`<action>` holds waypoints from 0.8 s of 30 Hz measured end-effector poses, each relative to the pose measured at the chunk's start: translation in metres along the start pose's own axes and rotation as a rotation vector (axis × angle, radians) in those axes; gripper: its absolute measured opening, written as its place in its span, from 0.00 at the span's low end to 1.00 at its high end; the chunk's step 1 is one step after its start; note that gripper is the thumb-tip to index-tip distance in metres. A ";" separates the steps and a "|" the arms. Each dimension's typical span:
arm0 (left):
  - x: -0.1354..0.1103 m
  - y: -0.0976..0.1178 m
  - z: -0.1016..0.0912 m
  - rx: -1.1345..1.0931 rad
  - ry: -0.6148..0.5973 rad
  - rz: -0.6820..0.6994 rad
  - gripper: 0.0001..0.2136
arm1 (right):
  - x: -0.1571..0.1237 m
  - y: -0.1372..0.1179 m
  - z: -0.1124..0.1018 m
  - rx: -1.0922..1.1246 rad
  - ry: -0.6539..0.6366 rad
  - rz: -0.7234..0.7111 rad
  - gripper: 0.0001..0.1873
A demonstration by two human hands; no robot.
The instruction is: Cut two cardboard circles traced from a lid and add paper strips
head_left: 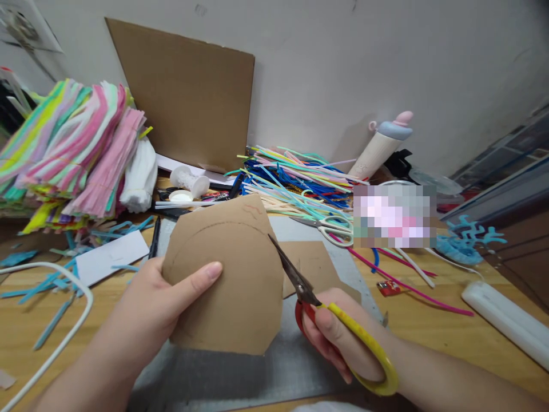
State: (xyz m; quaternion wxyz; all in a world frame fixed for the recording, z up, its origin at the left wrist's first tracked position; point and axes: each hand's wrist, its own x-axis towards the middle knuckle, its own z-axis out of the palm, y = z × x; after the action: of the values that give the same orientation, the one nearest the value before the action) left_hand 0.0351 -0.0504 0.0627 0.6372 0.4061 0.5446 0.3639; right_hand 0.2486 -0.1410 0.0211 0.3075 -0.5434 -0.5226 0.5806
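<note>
A piece of brown cardboard (231, 292) with cut-off corners and a drawn curved line is gripped at its left side by my left hand (171, 297), thumb on top. My right hand (338, 332) holds scissors (295, 274) with one yellow and one red handle. Their blades lie at the right edge of the cardboard, the tip near the end of the drawn curve. Whether the blades are apart or together around the edge is hard to tell. Behind the held piece, another cardboard scrap (311, 260) lies on the grey cutting mat (193, 377).
Bundles of coloured pipe cleaners (81, 149) are heaped at left; loose ones (295, 177) lie at the back. A cardboard sheet (189, 91) leans on the wall. White-handled scissors (334, 229) lie beyond the mat. A white cable (81, 326) curves at left, a white bar (506, 320) lies at right.
</note>
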 end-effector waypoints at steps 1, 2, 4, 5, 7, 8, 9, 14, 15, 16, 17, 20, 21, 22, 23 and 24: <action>0.001 0.000 -0.001 0.007 -0.003 0.004 0.18 | 0.000 -0.001 -0.001 -0.003 -0.004 -0.006 0.38; 0.001 0.001 -0.001 0.009 -0.005 0.009 0.18 | 0.000 -0.001 -0.002 -0.006 -0.014 -0.003 0.38; 0.001 0.001 -0.001 -0.002 -0.010 0.016 0.18 | 0.000 0.000 -0.004 -0.010 -0.037 0.018 0.38; 0.001 0.001 -0.001 -0.011 -0.009 0.015 0.17 | 0.000 0.000 -0.006 -0.015 -0.047 0.025 0.39; 0.000 0.000 0.000 -0.032 -0.005 0.009 0.16 | -0.001 0.003 -0.008 -0.031 -0.052 0.018 0.40; -0.001 0.000 0.001 -0.039 -0.004 0.004 0.16 | -0.001 0.004 -0.008 -0.039 -0.045 0.009 0.40; -0.001 0.000 0.002 -0.046 -0.002 -0.001 0.16 | -0.002 0.005 -0.008 -0.047 -0.033 0.001 0.40; -0.001 -0.002 0.006 -0.098 0.014 -0.020 0.17 | 0.003 0.008 -0.005 0.197 -0.137 0.083 0.42; -0.001 -0.002 0.006 -0.109 0.011 -0.034 0.18 | 0.004 0.007 -0.007 0.315 -0.224 0.122 0.43; -0.001 -0.002 0.006 -0.117 -0.001 -0.053 0.19 | 0.005 0.007 -0.010 0.426 -0.326 0.157 0.45; 0.000 -0.001 0.006 -0.123 -0.020 -0.077 0.20 | 0.006 0.006 -0.014 0.508 -0.421 0.183 0.46; 0.003 0.001 0.004 -0.133 -0.053 -0.135 0.21 | 0.006 0.004 -0.032 0.556 -0.547 0.199 0.47; 0.004 0.002 0.003 -0.138 -0.040 -0.136 0.21 | 0.006 0.002 -0.037 0.528 -0.535 0.197 0.46; 0.005 0.002 0.002 -0.147 -0.017 -0.119 0.21 | 0.006 0.001 -0.042 0.497 -0.509 0.189 0.45; 0.007 0.002 0.001 -0.158 0.014 -0.083 0.20 | 0.007 0.000 -0.046 0.474 -0.477 0.168 0.44; 0.008 0.003 0.000 -0.165 0.046 -0.038 0.19 | 0.007 -0.001 -0.048 0.463 -0.433 0.139 0.44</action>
State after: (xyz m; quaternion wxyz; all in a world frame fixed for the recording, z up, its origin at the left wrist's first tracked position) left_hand 0.0364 -0.0419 0.0617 0.6627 0.3334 0.5347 0.4048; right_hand 0.2930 -0.1209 0.0268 0.2643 -0.3574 -0.3916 0.8056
